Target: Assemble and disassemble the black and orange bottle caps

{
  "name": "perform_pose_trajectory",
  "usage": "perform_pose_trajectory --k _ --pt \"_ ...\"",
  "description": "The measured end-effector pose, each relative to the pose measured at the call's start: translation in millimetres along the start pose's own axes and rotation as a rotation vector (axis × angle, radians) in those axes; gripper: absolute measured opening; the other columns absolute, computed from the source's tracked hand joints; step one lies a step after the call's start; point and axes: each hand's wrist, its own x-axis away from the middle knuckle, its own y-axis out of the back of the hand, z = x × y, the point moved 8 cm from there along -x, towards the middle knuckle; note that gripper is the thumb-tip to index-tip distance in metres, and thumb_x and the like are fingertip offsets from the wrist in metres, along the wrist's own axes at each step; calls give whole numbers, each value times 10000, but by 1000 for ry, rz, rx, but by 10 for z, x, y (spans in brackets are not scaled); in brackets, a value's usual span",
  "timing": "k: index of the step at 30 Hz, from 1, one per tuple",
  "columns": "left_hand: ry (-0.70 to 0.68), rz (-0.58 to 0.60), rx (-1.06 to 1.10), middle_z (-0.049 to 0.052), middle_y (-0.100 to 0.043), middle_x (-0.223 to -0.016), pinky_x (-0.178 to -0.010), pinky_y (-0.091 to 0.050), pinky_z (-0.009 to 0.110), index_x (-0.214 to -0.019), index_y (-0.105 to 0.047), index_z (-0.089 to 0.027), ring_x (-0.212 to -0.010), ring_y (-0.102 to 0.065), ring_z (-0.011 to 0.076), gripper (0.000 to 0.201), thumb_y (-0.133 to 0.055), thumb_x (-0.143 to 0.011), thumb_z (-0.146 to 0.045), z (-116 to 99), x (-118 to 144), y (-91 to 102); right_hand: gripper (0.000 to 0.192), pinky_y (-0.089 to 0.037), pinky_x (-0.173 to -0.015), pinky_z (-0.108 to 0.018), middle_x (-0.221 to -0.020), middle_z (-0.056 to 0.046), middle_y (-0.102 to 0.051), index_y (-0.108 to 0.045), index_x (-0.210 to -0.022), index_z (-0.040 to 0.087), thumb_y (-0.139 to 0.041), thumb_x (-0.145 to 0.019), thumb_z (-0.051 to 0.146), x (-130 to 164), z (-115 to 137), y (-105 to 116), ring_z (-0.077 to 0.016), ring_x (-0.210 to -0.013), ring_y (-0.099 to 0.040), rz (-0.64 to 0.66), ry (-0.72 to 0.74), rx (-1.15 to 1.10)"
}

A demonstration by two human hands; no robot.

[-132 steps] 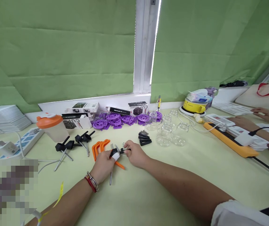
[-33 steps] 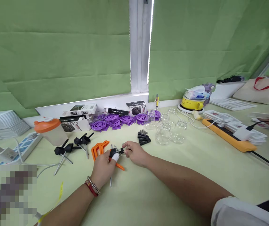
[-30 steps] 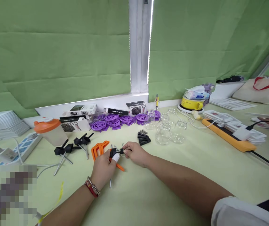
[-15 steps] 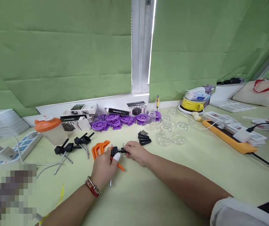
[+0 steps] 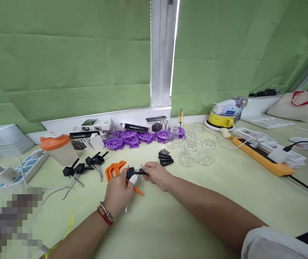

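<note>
A black plastic part with a thin metal rod [image 5: 130,173] is held between my two hands over the table's middle. My left hand [image 5: 118,191] is closed around its left end, with a white wrap on one finger. My right hand [image 5: 157,175] pinches a small black piece at the rod's right end; its fingers hide most of that piece. Bent orange plastic handles [image 5: 111,171] lie just behind my left hand. Past my right hand are several black tapered pieces [image 5: 165,159] and a small heap of springs [image 5: 165,151]. Similar black parts with metal rods [image 5: 73,172] stand to the left.
Purple plastic wheel-like parts [image 5: 145,136] lie along the back, near printed boxes [image 5: 157,125]. Clear glass jars [image 5: 188,158] stand right of centre. An orange-lidded cup [image 5: 59,147] and a white power strip [image 5: 30,166] sit left; an orange power strip [image 5: 275,163] lies right.
My hands stay nearly in place, still gripping the black part. At the far right, another person's hand has shifted slightly beside the papers.
</note>
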Motion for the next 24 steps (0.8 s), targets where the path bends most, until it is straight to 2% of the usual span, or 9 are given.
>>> perform_pose_trajectory --k 7,14,20,24 --pt "18 35 4 -37 -457 -459 -448 -250 254 -1002 -593 -123 -429 -439 145 318 -479 -808 -347 12 -6 -2 132 -182 -419 -202 -507 38 -521 -519 -745 172 -477 -858 225 10 -5 -24 -60 -400 -317 35 19 -35" --pt "68 84 89 -16 -484 -509 -467 -271 264 -812 -602 -181 -472 -447 154 253 -456 -822 -388 85 -36 -14 103 -260 -480 -201 -576 39 -532 -533 -931 187 -460 -861 207 -6 -32 -23 -81 -468 -364 53 118 70" --pt "102 -15 193 -28 -489 -552 -479 -306 271 -1009 -540 -159 -491 -468 168 311 -490 -805 -388 159 -6 -20 151 -307 -513 -213 -609 36 -539 -512 -1001 195 -468 -862 236 -65 -99 6 -93 -497 -389 27 175 117" --pt "98 -7 215 -31 -482 -571 -474 -307 262 -961 -518 -177 -484 -454 153 256 -494 -808 -381 145 3 -54 157 -331 -547 -224 -630 35 -543 -503 -1013 204 -477 -862 236 -27 -62 2 -102 -532 -417 23 203 148"
